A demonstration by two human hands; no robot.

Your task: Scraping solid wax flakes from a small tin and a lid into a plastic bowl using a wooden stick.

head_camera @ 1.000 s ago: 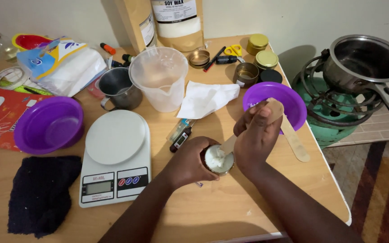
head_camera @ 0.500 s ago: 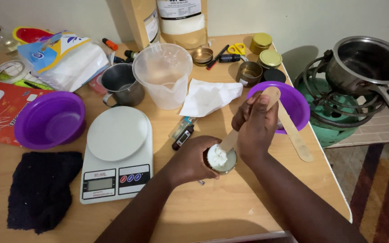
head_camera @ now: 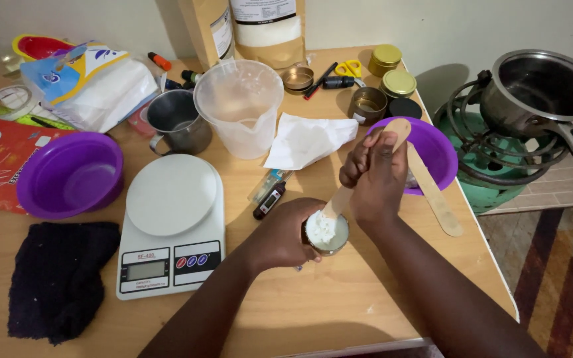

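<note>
Cluttered wood table (head_camera: pixel 339 311), wall behind (stove (head_camera: pixel 492 166) rt); left hand (head_camera: pixel 286 235) cups tin (head_camera: pixel 326 233), right hand (head_camera: pixel 376 176) fists stick (head_camera: pixel 366 166).

The surface (head_camera: pixel 339 311) is pale wood with a smooth, faintly satin finish, and the flat stick (head_camera: pixel 366 166) held in the right hand (head_camera: pixel 376 179) is bare matt wood, like the second stick (head_camera: pixel 436 192) lying by the glossy purple plastic bowl (head_camera: pixel 442 149). The small tin (head_camera: pixel 327 233) gripped by the left hand (head_camera: pixel 286 232) is metal and holds a white, soft, lumpy mass, while the scale (head_camera: pixel 172 225) is smooth white plastic and the jug (head_camera: pixel 240 109) cloudy translucent plastic. The cup (head_camera: pixel 177 122) and pot (head_camera: pixel 542 89) are dull-shining metal, the dark cloth (head_camera: pixel 58 278) is rough and matt, and the tissue (head_camera: pixel 306 139) is crumpled white paper.
</note>
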